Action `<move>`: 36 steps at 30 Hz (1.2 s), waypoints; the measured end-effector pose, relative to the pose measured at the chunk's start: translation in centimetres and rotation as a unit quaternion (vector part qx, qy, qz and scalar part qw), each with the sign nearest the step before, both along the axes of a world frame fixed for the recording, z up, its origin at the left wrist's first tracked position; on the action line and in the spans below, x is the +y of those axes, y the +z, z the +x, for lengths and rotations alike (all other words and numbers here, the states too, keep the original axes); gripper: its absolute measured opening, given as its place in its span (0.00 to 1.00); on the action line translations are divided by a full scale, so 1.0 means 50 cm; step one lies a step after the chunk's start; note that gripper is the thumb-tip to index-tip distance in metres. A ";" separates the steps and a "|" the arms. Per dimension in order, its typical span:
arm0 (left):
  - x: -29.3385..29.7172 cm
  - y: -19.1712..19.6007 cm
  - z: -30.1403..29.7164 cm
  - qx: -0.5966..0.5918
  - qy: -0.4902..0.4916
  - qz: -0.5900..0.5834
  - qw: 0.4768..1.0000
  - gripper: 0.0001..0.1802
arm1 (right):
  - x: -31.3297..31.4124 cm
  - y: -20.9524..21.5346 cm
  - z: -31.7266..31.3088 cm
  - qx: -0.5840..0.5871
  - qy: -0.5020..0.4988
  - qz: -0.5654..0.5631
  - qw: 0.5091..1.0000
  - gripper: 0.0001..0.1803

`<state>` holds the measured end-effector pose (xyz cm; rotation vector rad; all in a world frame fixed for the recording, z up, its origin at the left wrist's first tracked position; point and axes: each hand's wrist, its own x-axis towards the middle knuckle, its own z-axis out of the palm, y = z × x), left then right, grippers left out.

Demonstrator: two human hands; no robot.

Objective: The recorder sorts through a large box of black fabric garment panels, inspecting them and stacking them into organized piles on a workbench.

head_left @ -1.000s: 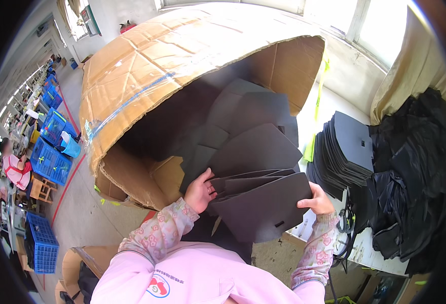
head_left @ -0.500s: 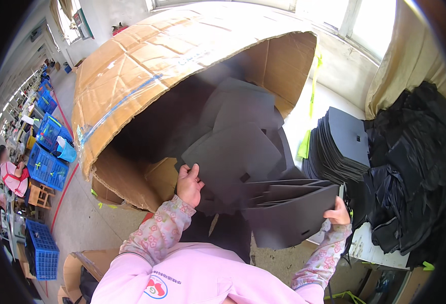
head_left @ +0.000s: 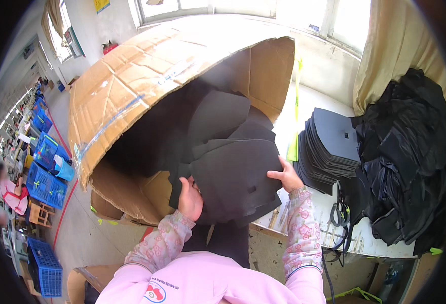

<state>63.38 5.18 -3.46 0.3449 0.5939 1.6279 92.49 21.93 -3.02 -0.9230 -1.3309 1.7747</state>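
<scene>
A loose bunch of thin black panels (head_left: 233,169), with rounded corners and a small slot near the lower edge, lies upright at the mouth of a large cardboard box (head_left: 119,83). My right hand (head_left: 290,177) grips the bunch's right edge, its thumb in front and the other fingers partly hidden. Against the left edge rests my left hand (head_left: 190,202), thumb raised apart and fingers beside the panels. More black panels (head_left: 220,114) lean behind these, inside the tipped box. To the right, a neat stack of similar panels (head_left: 334,134) stands on a white table (head_left: 370,243).
A heap of black fabric (head_left: 405,157) covers the table's right side. Black-handled scissors (head_left: 340,212) lie near its front edge. Blue plastic crates (head_left: 45,185) line the floor on the left, where a person in pink (head_left: 12,192) sits. Windows and a curtain (head_left: 385,55) are behind.
My right hand has moved left and up, bringing its panels against the others into one bunch. My left hand has lowered slightly, its thumb coming off the panel. The view has shifted a little.
</scene>
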 end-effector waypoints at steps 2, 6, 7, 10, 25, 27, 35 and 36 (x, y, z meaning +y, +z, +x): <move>-0.006 0.003 0.006 0.191 0.081 0.000 0.978 0.28 | -0.014 0.036 -0.031 -0.005 0.032 0.001 0.999 0.45; -0.003 0.049 0.019 0.258 0.025 -0.023 0.966 0.42 | -0.041 0.047 -0.025 -0.012 0.033 0.067 0.997 0.42; -0.007 0.057 0.022 0.258 0.024 -0.023 0.965 0.42 | -0.055 0.069 -0.019 -0.031 0.025 0.104 0.994 0.43; -0.010 0.086 0.033 0.290 0.049 0.034 0.955 0.44 | -0.103 0.147 0.018 -0.037 0.009 0.142 0.989 0.46; 0.066 0.023 0.266 0.456 -0.193 0.262 0.828 0.39 | -0.312 0.049 0.300 -0.215 -0.237 0.144 0.936 0.52; 0.067 0.031 0.281 0.531 -0.143 0.291 0.783 0.39 | -0.323 0.048 0.313 -0.222 -0.254 0.161 0.927 0.52; 0.105 0.015 0.278 0.473 -0.168 0.246 0.829 0.40 | -0.320 0.146 0.333 -0.152 -0.258 0.238 0.924 0.45; 0.107 0.017 0.279 0.474 -0.169 0.249 0.828 0.40 | -0.317 0.173 0.334 -0.181 -0.242 0.282 0.910 0.36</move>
